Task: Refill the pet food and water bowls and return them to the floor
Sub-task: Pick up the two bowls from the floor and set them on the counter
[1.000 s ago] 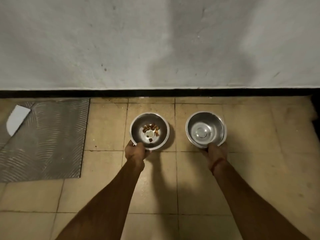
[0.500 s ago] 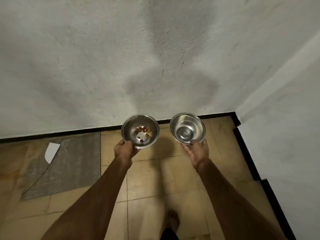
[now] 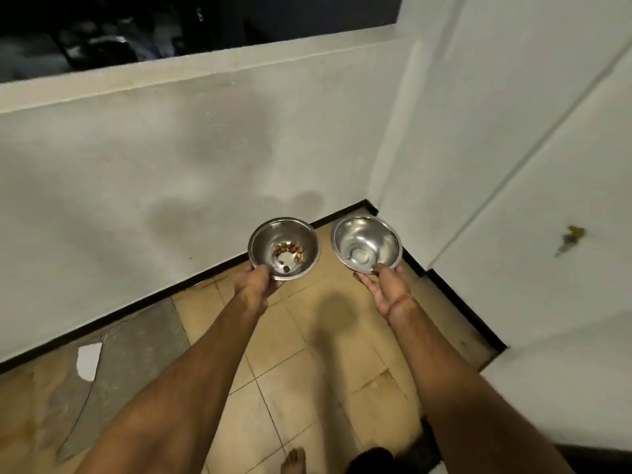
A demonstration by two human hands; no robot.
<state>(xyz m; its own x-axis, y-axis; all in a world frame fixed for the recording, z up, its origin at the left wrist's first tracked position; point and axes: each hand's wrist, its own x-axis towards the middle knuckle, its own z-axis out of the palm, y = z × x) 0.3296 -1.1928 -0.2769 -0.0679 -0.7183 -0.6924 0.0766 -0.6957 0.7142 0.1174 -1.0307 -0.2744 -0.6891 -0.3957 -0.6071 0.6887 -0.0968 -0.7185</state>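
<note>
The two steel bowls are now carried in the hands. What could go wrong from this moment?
1. The left hand grips the food bowl only at its near rim; if it tips, the few kibble pieces may spill on the tiled floor.
2. The right hand holds the empty bowl tilted, by its near edge, so it might slip and fall close to the bare foot.

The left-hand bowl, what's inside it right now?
The left-hand bowl holds a few brown kibble pieces on its bare bottom. The left hand covers its near rim.
</note>
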